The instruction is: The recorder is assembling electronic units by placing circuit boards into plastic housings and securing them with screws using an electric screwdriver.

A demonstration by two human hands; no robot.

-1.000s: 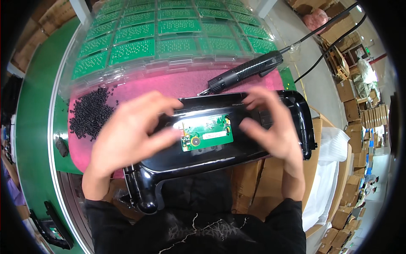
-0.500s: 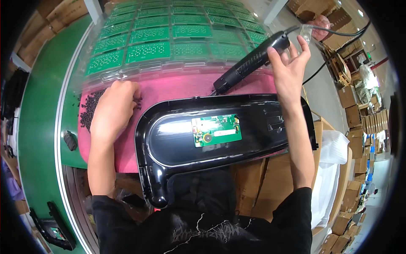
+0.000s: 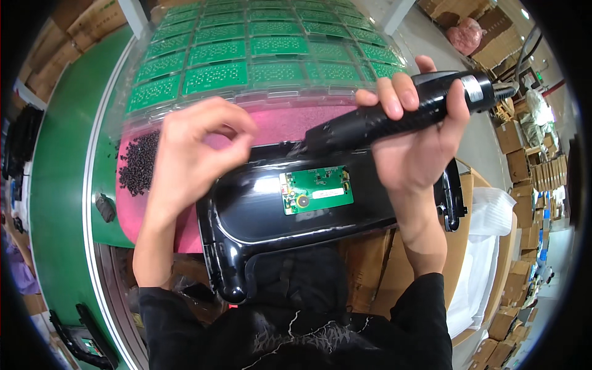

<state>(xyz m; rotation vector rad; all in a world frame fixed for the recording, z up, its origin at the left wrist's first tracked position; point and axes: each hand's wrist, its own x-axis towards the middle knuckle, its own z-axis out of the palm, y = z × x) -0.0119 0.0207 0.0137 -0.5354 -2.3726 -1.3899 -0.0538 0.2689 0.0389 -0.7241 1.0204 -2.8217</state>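
Screwdriver (image 3: 348, 129), wrapped in the right hand (image 3: 407, 151), points its long axis just below nine o'clock across the black housing (image 3: 253, 213) and its far rim, tip near the left hand (image 3: 191, 142), pinched nearly closed, on what, if anything, I cannot tell. Circuit board (image 3: 316, 191) lies at four o'clock from the left hand, small black pieces (image 3: 137, 166) toward nine

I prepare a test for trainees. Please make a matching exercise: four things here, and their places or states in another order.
1. Electric screwdriver
2. Circuit board with white strip
3. Heap of small black parts
4. Clear plastic trays

A. On the pink mat's left part
B. Holding rows of green boards
C. In the right hand
D. Surrounded by the black housing

Pairs: 1-C; 2-D; 3-A; 4-B
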